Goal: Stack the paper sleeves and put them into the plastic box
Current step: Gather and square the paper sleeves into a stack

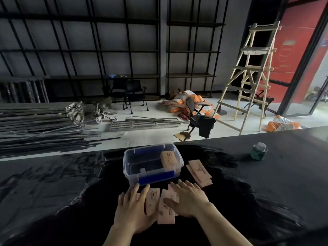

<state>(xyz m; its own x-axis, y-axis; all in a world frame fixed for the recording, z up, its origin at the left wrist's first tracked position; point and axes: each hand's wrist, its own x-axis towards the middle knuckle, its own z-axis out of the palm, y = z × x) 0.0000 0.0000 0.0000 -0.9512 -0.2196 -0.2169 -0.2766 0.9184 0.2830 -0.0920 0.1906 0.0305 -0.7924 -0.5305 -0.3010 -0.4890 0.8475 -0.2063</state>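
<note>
A clear plastic box [132,172] with a blue base stands on the dark table [266,183]; a small stack of tan paper sleeves [170,160] leans inside it at the right. Several loose tan sleeves [166,213] lie flat in front of the box. My left hand [132,209] rests palm down on the left ones, fingers spread. My right hand [189,198] lies flat on the right ones, its thumb pressing a sleeve. Another fanned group of sleeves [199,172] lies right of the box, untouched.
A small jar with a green label [258,151] stands on the table at the far right. Beyond the table edge are metal bars [44,128], black chairs [201,119], sacks and a wooden ladder [252,75] on the floor.
</note>
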